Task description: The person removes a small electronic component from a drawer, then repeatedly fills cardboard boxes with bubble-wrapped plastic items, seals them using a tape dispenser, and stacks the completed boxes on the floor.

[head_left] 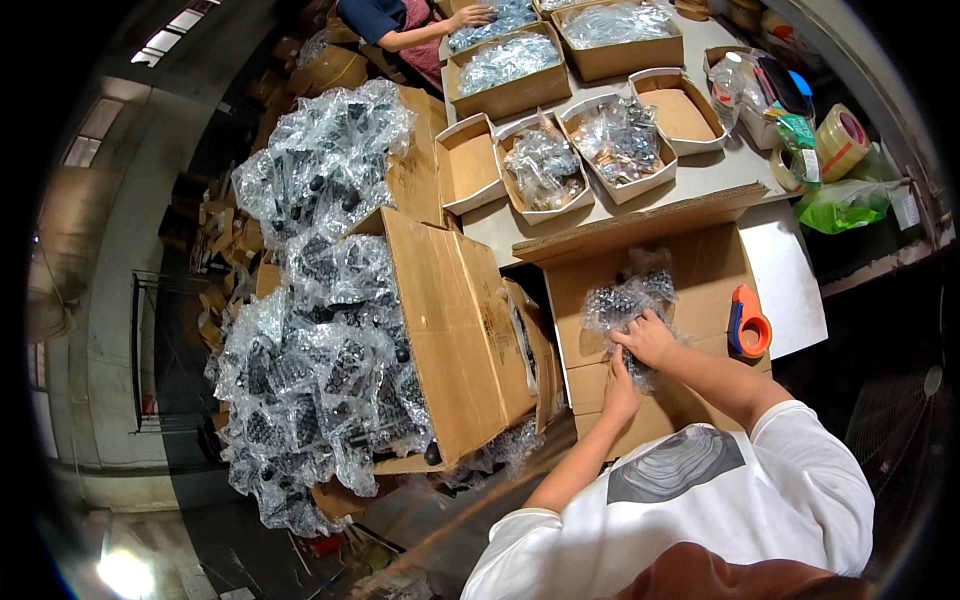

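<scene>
A clear plastic bag with dark, bumpy things inside (610,303) lies on a flattened cardboard sheet (708,285) in front of me. My right hand (648,340) reaches over the bag from the right, its fingers bent and gripping the plastic. Lower down, my left hand (621,388) pinches the bag's near end, close below the right hand. What exactly is inside the bag I cannot make out. To the right on the cardboard rests an orange and blue tape dispenser (749,322), touched by neither hand.
At my left, many similar filled bags (310,370) heap over tall open cardboard boxes (455,335). Small white trays (470,165) stand across the table, two with bagged parts. Tape rolls (842,140) sit far right. A co-worker's hand (470,17) touches bags at the back.
</scene>
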`<state>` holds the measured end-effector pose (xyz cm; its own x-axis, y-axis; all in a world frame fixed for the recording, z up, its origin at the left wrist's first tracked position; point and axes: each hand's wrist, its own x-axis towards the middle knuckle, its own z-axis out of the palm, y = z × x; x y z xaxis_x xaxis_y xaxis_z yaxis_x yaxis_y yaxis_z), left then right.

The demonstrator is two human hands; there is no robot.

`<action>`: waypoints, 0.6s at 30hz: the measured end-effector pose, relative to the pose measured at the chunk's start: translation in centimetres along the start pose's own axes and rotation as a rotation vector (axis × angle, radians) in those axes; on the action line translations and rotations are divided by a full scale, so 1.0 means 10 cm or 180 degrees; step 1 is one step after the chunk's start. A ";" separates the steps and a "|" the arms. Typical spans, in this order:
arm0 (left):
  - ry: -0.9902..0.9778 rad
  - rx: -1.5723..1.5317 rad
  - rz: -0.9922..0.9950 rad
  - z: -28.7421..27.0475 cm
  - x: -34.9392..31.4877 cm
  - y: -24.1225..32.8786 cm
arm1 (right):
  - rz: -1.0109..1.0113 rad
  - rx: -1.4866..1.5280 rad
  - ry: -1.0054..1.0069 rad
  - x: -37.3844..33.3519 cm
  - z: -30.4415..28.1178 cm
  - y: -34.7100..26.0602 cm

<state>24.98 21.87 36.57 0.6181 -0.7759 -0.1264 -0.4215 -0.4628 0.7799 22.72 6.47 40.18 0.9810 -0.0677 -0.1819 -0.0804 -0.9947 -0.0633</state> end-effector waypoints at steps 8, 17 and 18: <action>0.0377 0.0182 -0.0300 -0.10 0.22 0.25 | 0.0147 0.0826 0.0560 -0.05 0.03 0.16; -0.0490 0.0125 -0.0539 -0.34 0.83 0.39 | 0.2556 0.4461 0.2262 -0.30 0.67 0.65; -0.0438 -0.0102 -0.0430 -0.36 0.86 0.27 | 0.2473 0.4774 0.2072 -0.14 0.61 0.52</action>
<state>31.50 15.46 39.82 0.5701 -0.7599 -0.3123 -0.3180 -0.5546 0.7689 19.82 1.83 34.07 0.5212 -0.8160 -0.2500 -0.2170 0.1566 -0.9635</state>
